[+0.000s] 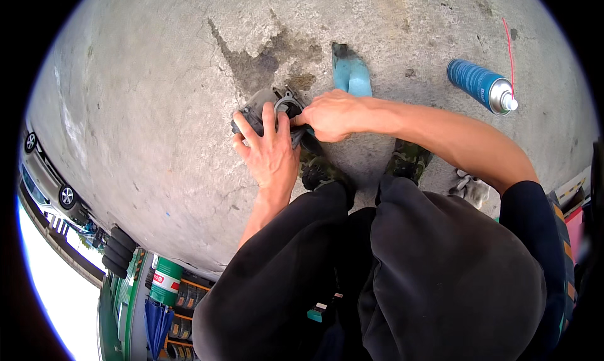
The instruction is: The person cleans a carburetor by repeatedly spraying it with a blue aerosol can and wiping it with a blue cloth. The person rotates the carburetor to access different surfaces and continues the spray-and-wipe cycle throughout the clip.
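Note:
A grey metal throttle body [286, 101] with a round bore sits low over the concrete, in front of my left shoe. My left hand [272, 153] grips it from the near left, fingers spread over its housing and rim. From the right, my right hand [336, 114] is closed, its fingertips pressed at the bore. A sliver of teal shows under those fingers; what they hold is mostly hidden. Just beyond my right hand lies a blue cloth [353, 74] with a blackened end.
To the right, a blue spray can [478, 84] lies on its side with a thin red straw [510, 56]. Grey-white gloves [472, 190] rest beside my right leg. Dark stains mark the concrete floor [157, 109]. A parked car [50, 178], stacked tyres [118, 251] and a green drum [165, 279] stand far left.

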Demonstrator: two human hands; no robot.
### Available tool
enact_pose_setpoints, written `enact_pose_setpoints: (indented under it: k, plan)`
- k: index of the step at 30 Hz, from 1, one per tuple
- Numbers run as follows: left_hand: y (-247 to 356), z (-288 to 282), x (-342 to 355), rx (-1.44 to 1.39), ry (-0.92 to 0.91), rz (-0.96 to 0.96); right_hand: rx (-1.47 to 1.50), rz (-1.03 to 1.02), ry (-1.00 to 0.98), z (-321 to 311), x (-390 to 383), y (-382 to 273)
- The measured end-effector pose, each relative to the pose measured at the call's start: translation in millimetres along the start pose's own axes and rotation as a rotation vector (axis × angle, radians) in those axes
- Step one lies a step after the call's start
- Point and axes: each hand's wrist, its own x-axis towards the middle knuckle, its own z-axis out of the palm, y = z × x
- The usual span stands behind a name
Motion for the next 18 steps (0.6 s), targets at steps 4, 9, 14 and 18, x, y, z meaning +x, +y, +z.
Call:
enact_pose_setpoints:
  k: [4,9,14,18]
  plan:
    - [-8,-1,4,-0.002,-0.016,-0.005,-0.431,-0.096,0.134,7,8,-1]
    - [-2,-8,5,0.003,-0.045,0.001,-0.309,-0.094,0.115,-7,-4,7]
    - [-5,-5,4,-0.005,-0.027,-0.002,-0.226,-0.076,0.07,-1,10,-8]
    - [-8,-3,2,-0.005,-0.017,-0.004,-0.285,-0.127,0.184,-6,-2,-1]
